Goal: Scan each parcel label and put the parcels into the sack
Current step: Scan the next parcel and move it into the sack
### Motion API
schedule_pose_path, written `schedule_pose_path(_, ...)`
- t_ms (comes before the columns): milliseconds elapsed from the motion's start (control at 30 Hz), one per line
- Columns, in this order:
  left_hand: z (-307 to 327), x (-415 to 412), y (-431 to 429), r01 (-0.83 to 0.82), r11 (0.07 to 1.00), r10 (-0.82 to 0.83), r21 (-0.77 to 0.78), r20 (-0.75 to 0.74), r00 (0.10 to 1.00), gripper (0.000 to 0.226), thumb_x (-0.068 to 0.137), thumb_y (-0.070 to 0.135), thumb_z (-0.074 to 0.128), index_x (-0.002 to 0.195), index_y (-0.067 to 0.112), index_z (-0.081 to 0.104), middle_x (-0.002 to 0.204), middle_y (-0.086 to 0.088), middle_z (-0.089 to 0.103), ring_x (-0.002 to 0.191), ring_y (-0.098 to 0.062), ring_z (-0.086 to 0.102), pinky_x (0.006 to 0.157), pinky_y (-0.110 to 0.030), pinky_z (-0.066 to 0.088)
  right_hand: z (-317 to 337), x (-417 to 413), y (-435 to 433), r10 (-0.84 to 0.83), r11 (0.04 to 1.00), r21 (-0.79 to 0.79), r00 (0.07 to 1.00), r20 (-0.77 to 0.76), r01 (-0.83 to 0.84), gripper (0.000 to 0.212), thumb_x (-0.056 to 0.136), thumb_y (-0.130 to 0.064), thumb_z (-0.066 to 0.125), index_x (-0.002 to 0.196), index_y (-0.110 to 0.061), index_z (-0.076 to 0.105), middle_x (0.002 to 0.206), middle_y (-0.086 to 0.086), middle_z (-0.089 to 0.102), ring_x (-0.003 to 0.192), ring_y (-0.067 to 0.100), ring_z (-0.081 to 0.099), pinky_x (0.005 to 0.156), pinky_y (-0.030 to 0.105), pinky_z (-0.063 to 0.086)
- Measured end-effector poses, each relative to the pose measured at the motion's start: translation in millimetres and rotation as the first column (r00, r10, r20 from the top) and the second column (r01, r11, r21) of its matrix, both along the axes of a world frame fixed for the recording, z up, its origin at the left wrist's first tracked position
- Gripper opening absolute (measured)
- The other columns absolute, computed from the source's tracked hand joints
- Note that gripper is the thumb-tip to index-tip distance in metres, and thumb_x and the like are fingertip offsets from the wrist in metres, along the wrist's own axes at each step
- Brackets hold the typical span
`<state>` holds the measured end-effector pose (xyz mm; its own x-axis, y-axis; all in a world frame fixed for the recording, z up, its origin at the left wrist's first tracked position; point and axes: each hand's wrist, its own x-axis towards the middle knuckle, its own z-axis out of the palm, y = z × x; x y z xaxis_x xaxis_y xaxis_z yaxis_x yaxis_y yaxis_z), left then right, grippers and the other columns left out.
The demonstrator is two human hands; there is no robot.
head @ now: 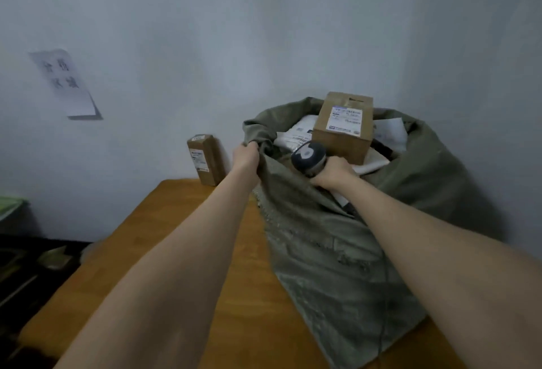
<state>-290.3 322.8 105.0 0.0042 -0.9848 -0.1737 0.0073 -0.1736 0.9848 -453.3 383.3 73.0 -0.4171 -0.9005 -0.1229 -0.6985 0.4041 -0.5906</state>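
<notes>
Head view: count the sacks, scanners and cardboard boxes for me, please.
1 sack
1 scanner
2 cardboard boxes: upper box in the sack, tall box on the table
Total: 4

No text reads with certainty. Paper sheet (66, 84) on the wall: four large dark characters in two rows, blurred. Box (343, 145) on top inside the sack (322, 251): white shipping label (343, 120), print too small. Tall box (209, 163) on the worktop (176, 207): white label strip (199, 160), illegible. White mailer (293, 136): dark print, unreadable.
</notes>
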Motion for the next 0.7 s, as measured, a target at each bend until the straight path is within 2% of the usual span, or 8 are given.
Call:
schedule_pose_path(67, -3, -1, 4, 0.028, 0.999, -0.028, 0.021, 0.001, 1.000, 0.029, 0.101, 0.018, 0.038, 0.126, 0.009, 0.049, 0.092, -0.008, 0.054, 0.087, -0.022, 0.055, 0.083, -0.035, 0.049, -11, 8, -5, 0.069, 0.992, 0.105, 0.997, -0.037, -0.065, 0.069, 0.081, -0.053, 0.067, 0.136, -0.013, 0.051, 0.137, 0.014, 0.051, 0.121, 0.032, 0.052, 0.098, 0.039, 0.048)
schedule_pose_path(133, -5, 2, 4, 0.025, 0.999, -0.023, 0.036, -0.036, 0.999, 0.028, 0.102, 0.018, 0.037, 0.125, 0.010, 0.050, 0.091, -0.008, 0.054, 0.083, -0.021, 0.055, 0.079, -0.033, 0.049, -9, 14, -7, -0.023, 1.000, -0.017, 1.000, 0.015, 0.023, 0.058, 0.085, -0.046, 0.064, 0.130, -0.011, 0.055, 0.132, 0.012, 0.053, 0.118, 0.032, 0.053, 0.092, 0.038, 0.049)
schedule_pose_path(200, -6, 6, -1, 0.018, 0.999, -0.015, 0.049, -0.066, 0.998, 0.027, 0.102, 0.018, 0.038, 0.124, 0.010, 0.051, 0.091, -0.008, 0.055, 0.081, -0.020, 0.056, 0.077, -0.032, 0.049, -2, 14, -11, -0.110, 0.967, -0.201, 0.969, 0.221, 0.156, 0.040, 0.085, -0.036, 0.069, 0.111, -0.006, 0.063, 0.112, 0.009, 0.063, 0.105, 0.030, 0.061, 0.078, 0.036, 0.051)
schedule_pose_path(300, -3, 10, -3, 0.038, 0.996, -0.028, 0.074, -0.133, 0.991, 0.024, 0.101, 0.016, 0.039, 0.121, 0.011, 0.052, 0.094, -0.009, 0.057, 0.081, -0.021, 0.057, 0.070, -0.031, 0.050, 3, 15, -13, -0.005, 0.983, -0.163, 0.894, 0.447, 0.087, 0.023, 0.080, -0.016, 0.070, 0.098, -0.001, 0.066, 0.093, 0.013, 0.069, 0.084, 0.026, 0.065, 0.071, 0.037, 0.054)
schedule_pose_path(400, -5, 10, -1, 0.062, 0.993, -0.047, 0.098, -0.151, 0.987, 0.025, 0.099, 0.014, 0.041, 0.121, 0.011, 0.052, 0.096, -0.010, 0.058, 0.082, -0.022, 0.058, 0.068, -0.033, 0.051, -3, 21, -8, 0.013, 1.000, -0.029, 0.882, 0.470, 0.001, 0.026, 0.079, -0.007, 0.066, 0.104, -0.003, 0.059, 0.096, 0.013, 0.061, 0.085, 0.023, 0.057, 0.062, 0.028, 0.043)
schedule_pose_path(467, -9, 11, -4, 0.064, 0.994, -0.050, 0.093, -0.143, 0.988, 0.025, 0.098, 0.015, 0.044, 0.122, 0.011, 0.052, 0.098, -0.010, 0.058, 0.088, -0.024, 0.059, 0.079, -0.036, 0.053, -1, 21, -6, 0.009, 1.000, -0.015, 0.846, 0.533, -0.001, 0.018, 0.080, -0.001, 0.062, 0.095, -0.005, 0.056, 0.085, 0.013, 0.056, 0.078, 0.023, 0.054, 0.061, 0.029, 0.041)
schedule_pose_path(533, -10, 12, -8, 0.059, 0.994, -0.048, 0.088, -0.123, 0.991, 0.022, 0.097, 0.019, 0.049, 0.117, 0.012, 0.053, 0.097, -0.009, 0.058, 0.090, -0.023, 0.059, 0.087, -0.037, 0.051, 8, 18, -4, -0.007, 0.995, -0.080, 0.829, 0.560, 0.063, 0.012, 0.081, 0.002, 0.060, 0.079, -0.006, 0.053, 0.073, 0.013, 0.053, 0.067, 0.024, 0.055, 0.061, 0.033, 0.044)
schedule_pose_path(700, -6, 5, -11, 0.057, 0.998, -0.056, 0.041, -0.036, 0.998, 0.034, 0.089, 0.031, 0.062, 0.116, 0.012, 0.054, 0.103, -0.009, 0.061, 0.097, -0.024, 0.059, 0.092, -0.038, 0.050, 44, 0, 1, -0.125, 0.920, -0.286, 0.894, 0.431, 0.267, 0.005, 0.081, -0.008, 0.065, 0.081, -0.007, 0.060, 0.077, 0.010, 0.066, 0.064, 0.020, 0.065, 0.069, 0.034, 0.059)
